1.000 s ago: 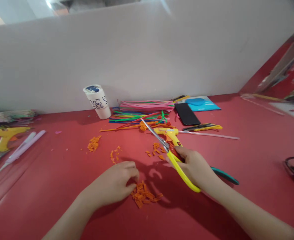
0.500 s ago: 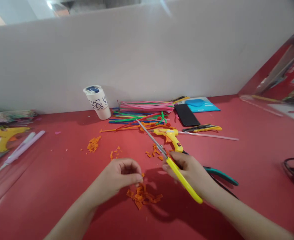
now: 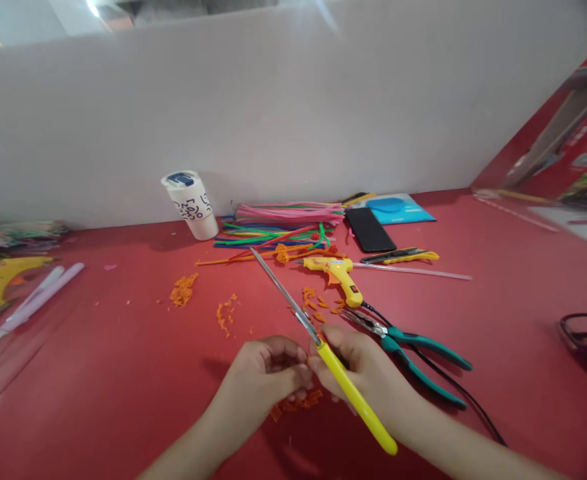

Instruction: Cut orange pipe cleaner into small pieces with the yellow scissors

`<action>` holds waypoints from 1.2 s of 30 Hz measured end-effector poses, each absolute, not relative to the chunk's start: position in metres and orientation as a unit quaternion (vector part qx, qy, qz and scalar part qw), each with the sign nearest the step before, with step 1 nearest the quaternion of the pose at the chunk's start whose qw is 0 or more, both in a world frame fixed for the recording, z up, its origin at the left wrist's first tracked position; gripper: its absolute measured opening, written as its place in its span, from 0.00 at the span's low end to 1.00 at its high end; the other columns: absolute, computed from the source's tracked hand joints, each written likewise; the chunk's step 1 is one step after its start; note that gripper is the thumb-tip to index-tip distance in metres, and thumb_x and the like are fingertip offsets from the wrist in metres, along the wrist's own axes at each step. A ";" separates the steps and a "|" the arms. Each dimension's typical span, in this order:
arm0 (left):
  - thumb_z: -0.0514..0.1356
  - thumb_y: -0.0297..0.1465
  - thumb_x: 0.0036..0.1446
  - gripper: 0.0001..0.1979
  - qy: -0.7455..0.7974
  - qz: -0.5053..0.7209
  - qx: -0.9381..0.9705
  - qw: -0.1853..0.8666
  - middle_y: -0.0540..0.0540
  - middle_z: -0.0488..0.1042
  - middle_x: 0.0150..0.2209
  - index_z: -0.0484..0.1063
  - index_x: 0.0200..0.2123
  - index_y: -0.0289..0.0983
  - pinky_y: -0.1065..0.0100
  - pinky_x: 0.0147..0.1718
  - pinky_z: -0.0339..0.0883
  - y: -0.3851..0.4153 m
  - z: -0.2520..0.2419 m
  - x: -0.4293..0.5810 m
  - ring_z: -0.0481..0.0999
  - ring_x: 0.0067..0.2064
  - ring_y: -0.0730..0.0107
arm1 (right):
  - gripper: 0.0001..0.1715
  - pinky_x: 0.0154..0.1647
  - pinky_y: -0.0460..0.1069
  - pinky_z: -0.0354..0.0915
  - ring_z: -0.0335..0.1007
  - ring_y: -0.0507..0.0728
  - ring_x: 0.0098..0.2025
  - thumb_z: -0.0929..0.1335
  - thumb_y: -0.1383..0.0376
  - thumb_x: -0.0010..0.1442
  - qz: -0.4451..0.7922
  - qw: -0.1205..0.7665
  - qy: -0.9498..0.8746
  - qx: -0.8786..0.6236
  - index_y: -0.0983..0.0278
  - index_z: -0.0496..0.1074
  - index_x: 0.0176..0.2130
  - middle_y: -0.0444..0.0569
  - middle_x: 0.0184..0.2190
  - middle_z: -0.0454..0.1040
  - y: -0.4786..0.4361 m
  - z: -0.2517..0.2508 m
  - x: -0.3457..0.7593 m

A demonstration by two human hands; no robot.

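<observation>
The scissors [image 3: 333, 365] lie in the right hand [image 3: 374, 375], its grip closed around them, their long axis slanting away and leftward past the left hand [image 3: 267, 375]. The left grip curls nearly shut beside the right; I cannot tell what it holds. Orange pieces [image 3: 313, 399] lie beneath, nearer the left.

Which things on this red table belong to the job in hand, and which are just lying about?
Likely in the job:
yellow-handled scissors, in the right hand
orange pieces by the left hand

Seemingly just lying about:
white tumbler
black phone
green-handled pliers, untouched, though possibly useful
central glue gun, likewise
</observation>
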State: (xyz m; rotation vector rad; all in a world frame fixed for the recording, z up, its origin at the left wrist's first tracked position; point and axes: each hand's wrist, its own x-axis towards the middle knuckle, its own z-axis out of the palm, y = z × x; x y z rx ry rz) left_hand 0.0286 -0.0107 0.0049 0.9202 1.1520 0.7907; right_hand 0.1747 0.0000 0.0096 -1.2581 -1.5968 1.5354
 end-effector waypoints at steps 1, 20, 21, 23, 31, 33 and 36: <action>0.63 0.29 0.39 0.07 0.512 0.356 0.411 0.666 0.51 0.69 0.17 0.69 0.23 0.33 0.73 0.21 0.60 -0.011 0.004 0.029 0.67 0.20 0.75 | 0.08 0.17 0.42 0.47 0.47 0.46 0.18 0.62 0.67 0.45 0.565 0.300 -0.610 -0.468 0.62 0.54 0.20 0.36 0.16 0.52 0.000 0.008 0.175; 0.60 0.27 0.47 0.02 0.469 0.592 0.336 0.563 0.51 0.71 0.23 0.71 0.25 0.34 0.76 0.27 0.62 0.002 0.026 -0.001 0.68 0.25 0.78 | 0.14 0.19 0.47 0.42 0.62 0.55 0.19 0.59 0.53 0.55 0.114 0.085 -0.859 -0.491 0.61 0.57 0.29 0.44 0.18 0.67 0.005 0.001 0.195; 0.60 0.26 0.47 0.01 0.464 0.596 0.339 0.561 0.51 0.71 0.23 0.71 0.25 0.34 0.76 0.27 0.62 0.001 0.027 -0.001 0.68 0.25 0.79 | 0.14 0.19 0.47 0.42 0.63 0.57 0.19 0.59 0.53 0.55 0.093 0.079 -0.868 -0.481 0.61 0.57 0.30 0.45 0.18 0.68 0.005 0.000 0.195; 0.60 0.25 0.47 0.01 0.457 0.601 0.343 0.559 0.51 0.71 0.24 0.72 0.25 0.35 0.76 0.27 0.62 0.001 0.027 -0.001 0.68 0.25 0.79 | 0.14 0.19 0.48 0.42 0.65 0.58 0.20 0.59 0.53 0.55 0.061 0.078 -0.879 -0.467 0.62 0.58 0.31 0.46 0.19 0.69 0.005 -0.003 0.195; 0.60 0.26 0.48 0.02 0.433 0.617 0.342 0.561 0.52 0.71 0.24 0.72 0.26 0.36 0.76 0.29 0.62 0.000 0.027 -0.002 0.68 0.26 0.79 | 0.13 0.18 0.47 0.43 0.66 0.58 0.18 0.60 0.55 0.55 0.019 0.098 -0.888 -0.449 0.62 0.57 0.32 0.44 0.17 0.69 0.003 -0.004 0.196; 0.59 0.26 0.48 0.02 0.433 0.615 0.347 0.561 0.52 0.71 0.24 0.72 0.26 0.36 0.76 0.29 0.62 -0.001 0.027 -0.003 0.68 0.26 0.79 | 0.12 0.17 0.47 0.43 0.65 0.57 0.17 0.61 0.56 0.54 -0.005 0.109 -0.890 -0.444 0.62 0.57 0.31 0.44 0.16 0.68 0.003 -0.005 0.196; 0.59 0.26 0.48 0.02 0.435 0.612 0.344 0.563 0.51 0.71 0.25 0.73 0.27 0.36 0.76 0.29 0.62 0.000 0.027 -0.003 0.68 0.27 0.78 | 0.11 0.17 0.47 0.42 0.64 0.57 0.16 0.61 0.57 0.54 -0.026 0.121 -0.892 -0.436 0.62 0.57 0.31 0.43 0.15 0.67 0.004 -0.006 0.196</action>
